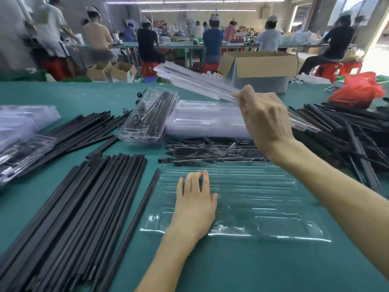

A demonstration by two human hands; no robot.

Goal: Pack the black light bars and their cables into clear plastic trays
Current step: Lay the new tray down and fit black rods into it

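An empty clear plastic tray [252,199] lies flat on the green table in front of me. My left hand [194,203] rests palm down on its left part, fingers slightly apart. My right hand [263,114] is raised above the table and pinches the near end of another clear tray [195,82], which tilts up and away to the left. Black light bars [73,199] lie in a thick row on the left. A filled tray [147,116] sits behind them. Bars with cables [210,152] lie just past the flat tray.
A stack of empty clear trays [206,121] stands in the middle. More black bars [345,131] pile up at the right, with a red bag [357,89] behind. Packed trays [19,144] sit far left. A cardboard box [261,66] stands at the table's far edge; several people work beyond.
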